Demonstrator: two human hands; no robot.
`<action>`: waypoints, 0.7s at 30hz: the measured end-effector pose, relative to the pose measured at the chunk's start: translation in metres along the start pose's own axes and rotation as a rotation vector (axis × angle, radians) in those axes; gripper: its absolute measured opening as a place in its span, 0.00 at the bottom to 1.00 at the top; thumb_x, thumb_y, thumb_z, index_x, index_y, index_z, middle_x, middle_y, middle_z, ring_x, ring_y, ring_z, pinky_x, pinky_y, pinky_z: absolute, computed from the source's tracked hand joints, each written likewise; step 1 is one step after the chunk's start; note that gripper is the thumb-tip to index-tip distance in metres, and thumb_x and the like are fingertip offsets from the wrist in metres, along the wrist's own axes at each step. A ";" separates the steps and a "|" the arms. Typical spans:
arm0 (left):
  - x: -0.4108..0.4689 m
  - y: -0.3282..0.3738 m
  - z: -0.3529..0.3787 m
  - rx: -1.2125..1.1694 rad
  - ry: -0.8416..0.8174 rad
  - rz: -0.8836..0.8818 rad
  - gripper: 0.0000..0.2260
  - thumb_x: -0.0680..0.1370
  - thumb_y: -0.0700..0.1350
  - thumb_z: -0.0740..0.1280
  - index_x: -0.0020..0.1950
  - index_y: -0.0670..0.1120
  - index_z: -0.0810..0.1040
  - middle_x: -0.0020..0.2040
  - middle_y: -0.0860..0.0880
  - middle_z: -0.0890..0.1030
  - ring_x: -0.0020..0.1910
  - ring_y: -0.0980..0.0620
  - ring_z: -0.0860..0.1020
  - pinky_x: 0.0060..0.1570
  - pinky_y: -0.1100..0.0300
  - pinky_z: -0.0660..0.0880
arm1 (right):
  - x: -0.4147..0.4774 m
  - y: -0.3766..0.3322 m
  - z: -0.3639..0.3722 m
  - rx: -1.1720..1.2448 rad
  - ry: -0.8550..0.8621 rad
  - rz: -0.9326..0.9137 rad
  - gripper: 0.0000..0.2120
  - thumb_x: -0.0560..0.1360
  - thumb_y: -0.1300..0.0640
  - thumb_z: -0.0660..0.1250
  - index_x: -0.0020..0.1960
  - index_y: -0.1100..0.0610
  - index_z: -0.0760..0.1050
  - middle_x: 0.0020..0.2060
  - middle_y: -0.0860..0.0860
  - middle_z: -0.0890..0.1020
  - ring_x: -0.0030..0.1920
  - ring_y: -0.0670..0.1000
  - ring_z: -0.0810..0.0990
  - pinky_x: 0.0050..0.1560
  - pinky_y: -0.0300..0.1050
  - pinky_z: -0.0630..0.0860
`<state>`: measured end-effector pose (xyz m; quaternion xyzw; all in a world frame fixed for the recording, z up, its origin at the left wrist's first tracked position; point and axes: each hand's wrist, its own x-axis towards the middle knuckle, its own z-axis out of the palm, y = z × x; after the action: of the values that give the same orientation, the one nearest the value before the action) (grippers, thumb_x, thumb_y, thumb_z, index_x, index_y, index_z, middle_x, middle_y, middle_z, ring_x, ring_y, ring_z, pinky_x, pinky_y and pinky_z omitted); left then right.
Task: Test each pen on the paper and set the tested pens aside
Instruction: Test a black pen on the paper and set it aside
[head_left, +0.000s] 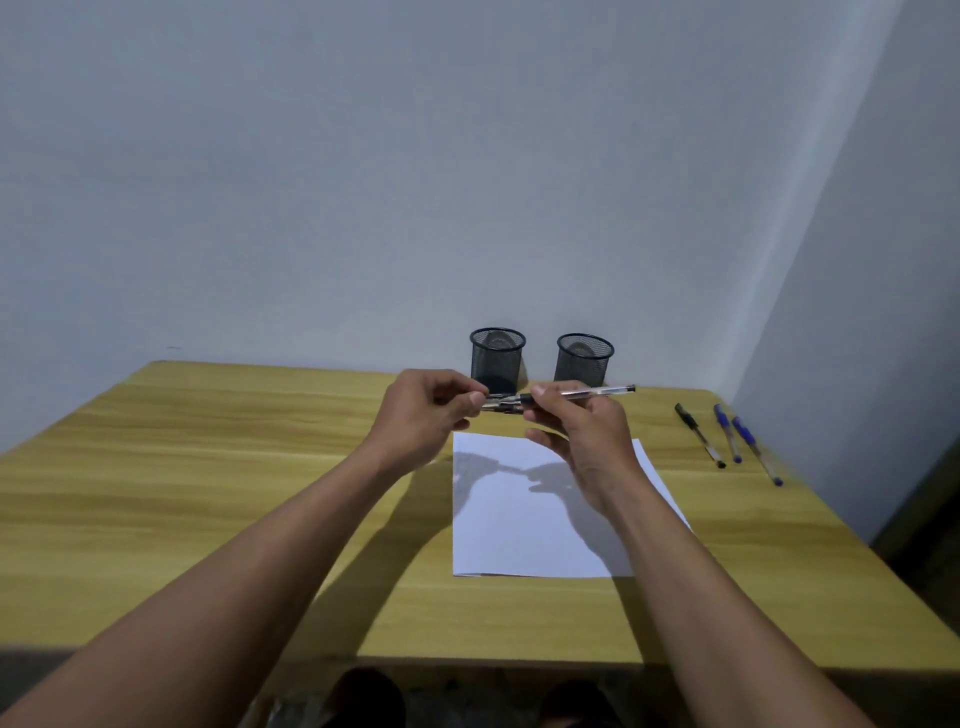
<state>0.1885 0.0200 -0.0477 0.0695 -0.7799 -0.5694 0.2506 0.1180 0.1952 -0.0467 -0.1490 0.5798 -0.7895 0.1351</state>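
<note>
Pens: 4 total. One clear-barrel pen (587, 393) is held in the air above the far end of the paper, lying roughly level with its black end plug pointing right. The other 3 lie on the table at the right side, well apart from the paper and side by side without touching: a black pen (698, 435), a middle blue pen (726, 432) and an outermost blue pen (756, 449) nearest the table's right edge.

Hands: 2, both raised and both gripping. The right hand (582, 436) pinches the clear-barrel pen near its dark grip with thumb and forefinger, other fingers loosely curled below. The left hand (421, 410) pinches a small dark pen cap (500, 408) at the pen's tip end. Cap and tip are touching or just beside each other; cannot tell if the cap is seated.

Paper: 1 sheet of white paper (509, 525), flat on the table, centre-right, under the hands. Hand shadows fall on it.

Cups: 2 black mesh pen cups, left cup (497, 358) and right cup (584, 358), upright at the far edge against the grey wall (363, 182), near each other but apart.

Table: 1 yellow wood-grain table (208, 493).

Occlusion: the hands and the held pen cover the lower parts of both cups. The right wrist and forearm hide the sheet's right edge and near-right corner.
</note>
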 end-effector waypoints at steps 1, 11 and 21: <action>-0.001 0.002 0.002 -0.011 -0.005 -0.004 0.03 0.77 0.39 0.71 0.48 0.42 0.85 0.41 0.43 0.85 0.39 0.54 0.81 0.43 0.59 0.81 | 0.000 -0.002 -0.002 0.016 0.007 0.002 0.01 0.77 0.62 0.73 0.47 0.59 0.82 0.40 0.54 0.85 0.38 0.48 0.85 0.37 0.40 0.83; -0.009 0.021 0.026 -0.131 -0.054 -0.044 0.03 0.77 0.36 0.70 0.48 0.38 0.83 0.40 0.43 0.83 0.38 0.54 0.82 0.45 0.60 0.82 | -0.005 -0.012 -0.016 0.022 -0.037 0.013 0.02 0.76 0.63 0.74 0.45 0.59 0.82 0.39 0.55 0.84 0.39 0.49 0.85 0.38 0.39 0.82; -0.007 0.028 0.043 -0.228 -0.038 -0.075 0.04 0.77 0.33 0.69 0.49 0.34 0.82 0.38 0.41 0.81 0.35 0.53 0.82 0.43 0.63 0.81 | -0.007 -0.014 -0.025 0.120 -0.041 0.059 0.01 0.76 0.66 0.73 0.47 0.63 0.81 0.36 0.57 0.84 0.36 0.49 0.85 0.40 0.39 0.84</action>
<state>0.1793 0.0688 -0.0340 0.0586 -0.7114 -0.6647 0.2206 0.1143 0.2238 -0.0413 -0.1397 0.5327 -0.8153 0.1789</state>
